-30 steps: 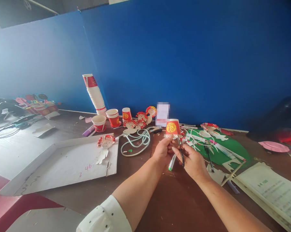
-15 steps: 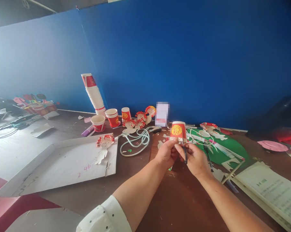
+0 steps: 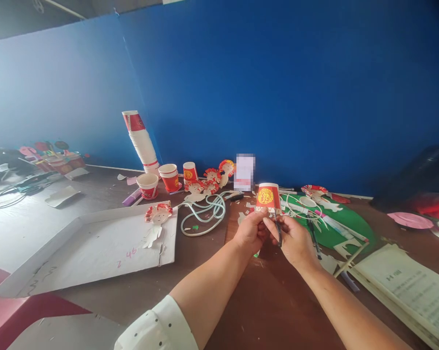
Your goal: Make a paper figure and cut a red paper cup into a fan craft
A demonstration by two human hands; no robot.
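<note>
A red and white paper cup [image 3: 268, 194] with a round yellow emblem is held upside down, rim toward me, over the table. My left hand [image 3: 251, 230] pinches its rim at the lower left, thumb on the outside. In my right hand [image 3: 295, 238] is a pair of scissors [image 3: 278, 229], its dark handle around the thumb and its blade against the right part of the cup's wall. The far blade and most fingertips of both hands are hidden. Small white paper scraps [image 3: 242, 217] lie just left of the cup.
Left stands a shallow white cardboard tray [image 3: 95, 243] with a paper-cup figure [image 3: 156, 223]. Behind are a leaning cup stack [image 3: 141, 141], several figures [image 3: 204, 184] and a coiled cable [image 3: 204, 216]. Right lie a green mat [image 3: 358, 223] with markers and an open book [image 3: 405, 287].
The cup has shifted very slightly left with my hands. Both hands keep their grip on the cup and the scissors.
</note>
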